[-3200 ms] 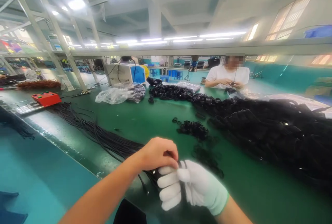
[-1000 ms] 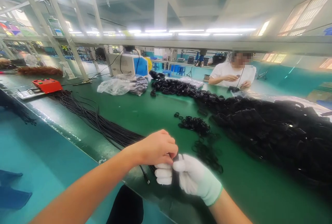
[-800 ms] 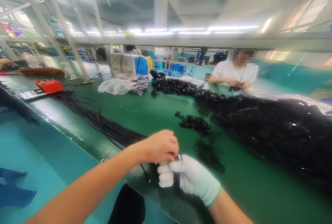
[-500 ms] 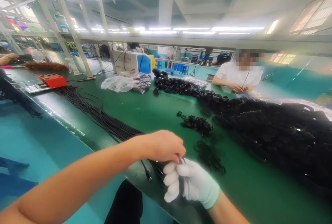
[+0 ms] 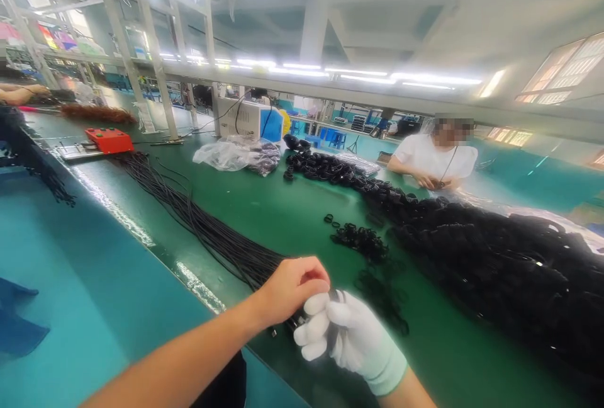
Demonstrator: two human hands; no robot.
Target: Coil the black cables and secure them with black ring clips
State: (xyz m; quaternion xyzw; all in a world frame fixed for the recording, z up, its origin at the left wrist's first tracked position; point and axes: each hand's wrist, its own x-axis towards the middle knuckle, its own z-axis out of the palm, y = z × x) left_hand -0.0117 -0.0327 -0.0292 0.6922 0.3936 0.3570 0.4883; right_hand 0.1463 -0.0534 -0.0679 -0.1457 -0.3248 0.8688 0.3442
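My right hand [image 5: 361,339] wears a white knitted glove, its fingers curled around a dark strand [image 5: 333,335] that looks like a black cable. A short bit of it shows above the gloved thumb. My bare left hand [image 5: 297,285] meets the gloved fingertips with its own fingers bent into a pinch; what lies between them is hidden. Beneath and beyond my left hand runs a long bundle of black cables [image 5: 212,225], with a plug end [image 5: 274,332] near the table edge. Small black rings [image 5: 361,241] lie heaped just past my right hand.
A large heap of coiled black cables [image 5: 491,269] covers the right side of the green table [image 5: 264,206]. At the left stands a red box with buttons [image 5: 109,141]. Behind are a plastic bag [image 5: 226,155] and a white-and-blue machine [image 5: 245,119]. A person [image 5: 434,162] sits opposite.
My left hand has rolled and shifted slightly down and left, beside the gloved fingertips. The right hand keeps its grip. The whole view has tilted a little.
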